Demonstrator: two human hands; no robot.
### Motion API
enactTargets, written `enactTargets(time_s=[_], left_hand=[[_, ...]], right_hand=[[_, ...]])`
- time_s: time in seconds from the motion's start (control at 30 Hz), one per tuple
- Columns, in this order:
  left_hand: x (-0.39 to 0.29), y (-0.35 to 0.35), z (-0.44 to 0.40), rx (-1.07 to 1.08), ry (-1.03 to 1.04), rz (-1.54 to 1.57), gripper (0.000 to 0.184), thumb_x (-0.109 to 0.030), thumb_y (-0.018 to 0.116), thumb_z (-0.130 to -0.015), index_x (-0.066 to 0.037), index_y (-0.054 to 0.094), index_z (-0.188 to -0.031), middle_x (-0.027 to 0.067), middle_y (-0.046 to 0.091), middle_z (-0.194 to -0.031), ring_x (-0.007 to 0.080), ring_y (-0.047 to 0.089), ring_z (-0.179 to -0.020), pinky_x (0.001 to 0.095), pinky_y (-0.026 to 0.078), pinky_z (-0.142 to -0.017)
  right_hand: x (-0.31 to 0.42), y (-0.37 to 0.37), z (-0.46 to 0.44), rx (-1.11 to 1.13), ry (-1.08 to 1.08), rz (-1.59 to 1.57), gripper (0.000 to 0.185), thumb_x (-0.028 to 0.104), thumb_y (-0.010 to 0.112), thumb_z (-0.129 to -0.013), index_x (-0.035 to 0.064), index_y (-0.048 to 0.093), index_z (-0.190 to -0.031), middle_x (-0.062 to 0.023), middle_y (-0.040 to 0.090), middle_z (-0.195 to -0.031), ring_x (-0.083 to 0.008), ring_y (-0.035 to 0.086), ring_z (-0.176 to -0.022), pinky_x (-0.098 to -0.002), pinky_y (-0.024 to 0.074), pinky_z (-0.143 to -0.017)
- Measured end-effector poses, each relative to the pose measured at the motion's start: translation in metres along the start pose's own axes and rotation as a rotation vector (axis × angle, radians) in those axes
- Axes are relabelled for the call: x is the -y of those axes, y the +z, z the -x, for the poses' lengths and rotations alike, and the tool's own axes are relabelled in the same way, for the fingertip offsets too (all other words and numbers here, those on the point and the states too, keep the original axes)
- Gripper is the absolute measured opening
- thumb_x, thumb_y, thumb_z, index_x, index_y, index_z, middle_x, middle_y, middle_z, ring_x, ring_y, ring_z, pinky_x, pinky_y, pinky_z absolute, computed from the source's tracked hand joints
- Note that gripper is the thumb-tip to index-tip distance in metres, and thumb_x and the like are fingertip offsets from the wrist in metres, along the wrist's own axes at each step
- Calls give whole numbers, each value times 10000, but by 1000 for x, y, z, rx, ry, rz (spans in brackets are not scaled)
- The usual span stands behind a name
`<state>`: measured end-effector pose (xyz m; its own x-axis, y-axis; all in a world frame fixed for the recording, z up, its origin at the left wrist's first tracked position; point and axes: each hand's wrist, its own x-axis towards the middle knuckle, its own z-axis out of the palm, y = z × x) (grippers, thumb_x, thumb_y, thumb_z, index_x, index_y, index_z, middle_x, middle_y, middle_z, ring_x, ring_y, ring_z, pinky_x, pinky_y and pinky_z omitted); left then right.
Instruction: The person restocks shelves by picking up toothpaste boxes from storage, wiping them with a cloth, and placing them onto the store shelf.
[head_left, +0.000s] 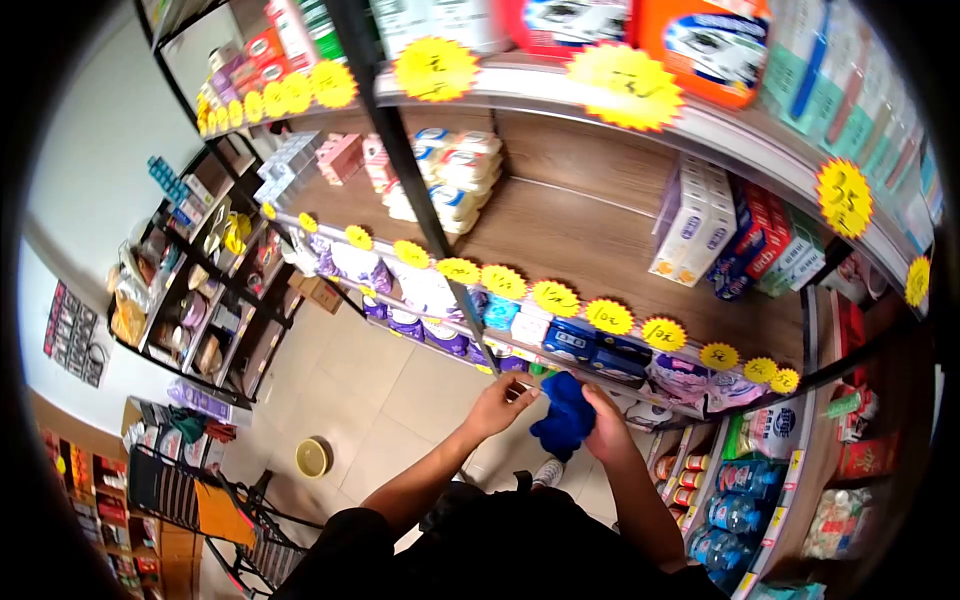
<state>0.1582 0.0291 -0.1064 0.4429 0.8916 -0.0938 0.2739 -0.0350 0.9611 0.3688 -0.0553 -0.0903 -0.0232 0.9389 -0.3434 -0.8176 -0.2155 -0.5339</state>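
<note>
A crumpled blue cloth (564,415) hangs in front of my body, above the floor. My right hand (606,424) is closed on its right side, with the thumb up along the cloth's edge. Just left of the cloth is my left hand (500,405), its fingers bent and a small gap between thumb and forefinger. Nothing shows in that hand, and it looks apart from the cloth. Behind both hands runs the lower shelf edge with yellow price tags (609,316) and packs in purple and blue wrapping (570,340).
A middle shelf (570,215) holds stacked soap packs (460,175) and toothpaste boxes (692,220). A black upright post (415,180) stands before it. Blue bottles (735,512) line the right shelf. On the tiled floor are a yellowish bowl (313,457) and a folding chair (225,510).
</note>
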Motion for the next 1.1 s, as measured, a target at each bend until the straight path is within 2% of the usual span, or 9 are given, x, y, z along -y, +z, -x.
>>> enactTargets(time_s=[0.07,0.2,0.33,0.5,0.67,0.8,0.93,1.0,1.1], left_hand=[[33,-16,16,107,-220,355,423,-388,684,-976,-50,619,-1221,61,672,-1041,131,631,-900,287,526,-785],[41,-83,50,70,-254,556,384,-392,629,-1010,-75,625,-1227,48,659,-1049,127,627,-911,273,521,-794],[52,-165,89,-44,-270,610,234,-207,671,-991,-47,625,-1156,70,679,-1028,129,640,-897,280,530,-824],[90,-250,118,-157,-232,606,196,-186,690,-976,-37,631,-1090,55,687,-943,119,642,-837,273,535,-778],[100,-342,151,-377,-240,564,175,-190,718,-957,-39,653,-1018,32,669,-872,97,612,-758,256,521,-687],[117,-419,175,-465,-206,586,166,-193,700,-974,-41,660,-1027,4,658,-858,62,588,-749,234,495,-669],[142,-490,200,-598,-188,612,180,-210,665,-999,-40,663,-1056,9,670,-892,70,605,-788,236,499,-710],[155,-524,216,-653,-187,586,190,-219,647,-1010,-38,663,-1064,16,674,-905,81,618,-804,245,506,-730],[176,-572,229,-723,-229,628,225,-246,594,-1037,-33,660,-1068,57,687,-927,154,657,-846,313,535,-794]], right_hand=[[-28,39,-7,30,11,71,368,147,593,-998,46,548,-1349,-70,618,-1305,-175,592,-1195,-333,471,-1008],[-116,72,-35,-13,-119,423,322,181,700,-947,76,599,-1235,-51,612,-1095,-135,581,-1004,-294,468,-888],[-196,121,-47,57,-115,685,298,237,683,-970,59,610,-1198,-46,616,-1053,-125,588,-952,-283,487,-819],[-280,184,-65,33,107,576,418,295,645,-1002,39,557,-1321,-53,633,-1167,-134,595,-1051,-286,478,-890],[-352,261,-86,220,288,429,585,285,680,-982,45,424,-1451,-89,555,-1341,-186,562,-1206,-348,476,-992],[-398,311,-117,261,273,524,477,186,724,-927,45,509,-1329,-69,599,-1221,-165,575,-1131,-336,460,-984],[-428,360,-162,281,380,578,425,228,703,-907,14,584,-1254,-79,652,-1144,-174,608,-1101,-344,486,-963],[-441,385,-187,294,645,391,445,258,688,-914,6,585,-1266,-109,672,-1152,-207,648,-1083,-386,525,-946],[-479,417,-234,302,776,226,497,336,679,-919,8,589,-1282,-148,677,-1203,-273,663,-1104,-441,535,-969]])
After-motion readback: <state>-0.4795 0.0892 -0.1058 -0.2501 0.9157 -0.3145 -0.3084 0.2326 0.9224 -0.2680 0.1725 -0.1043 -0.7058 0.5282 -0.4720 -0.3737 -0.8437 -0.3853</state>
